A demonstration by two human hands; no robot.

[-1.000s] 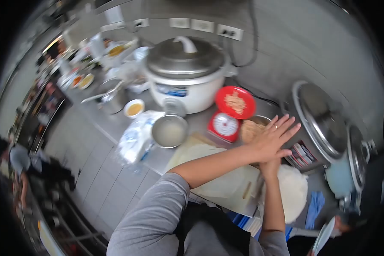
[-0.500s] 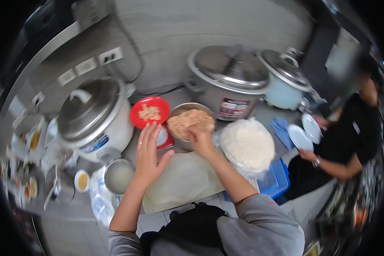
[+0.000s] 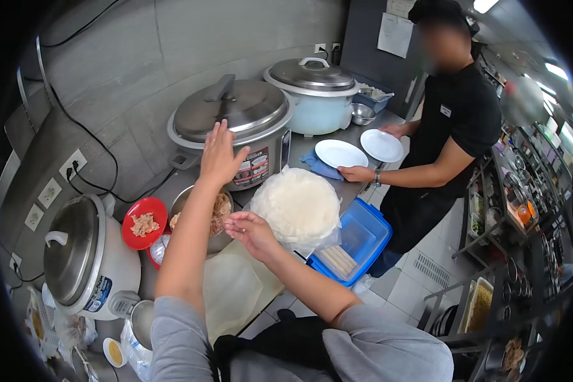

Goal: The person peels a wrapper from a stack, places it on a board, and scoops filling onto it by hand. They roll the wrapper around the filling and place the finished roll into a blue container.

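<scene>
My left hand point(image 3: 220, 155) is raised in front of the big rice cooker point(image 3: 248, 114), its fingers spread and nothing in it. My right hand point(image 3: 253, 235) is palm up with curled, parted fingers, beside the stack of white wrappers point(image 3: 296, 207); nothing shows in it. Behind my left forearm stands a metal bowl of minced filling point(image 3: 221, 213), partly hidden. A red plate point(image 3: 148, 240) with a portion of filling rests on a red scale. Thin wrapper sheets point(image 3: 229, 290) lie on the board before me.
A blue container point(image 3: 369, 232) with white rolls stands to the right. A co-worker in black point(image 3: 449, 121) holds two white plates point(image 3: 341, 158) near a blue cloth. More cookers stand left point(image 3: 86, 254) and back right point(image 3: 312, 102). Small bowls are at lower left.
The view has turned to the right. My right hand has come out of the filling bowl and turned palm up. My left hand has moved from near the red plate to before the big cooker.
</scene>
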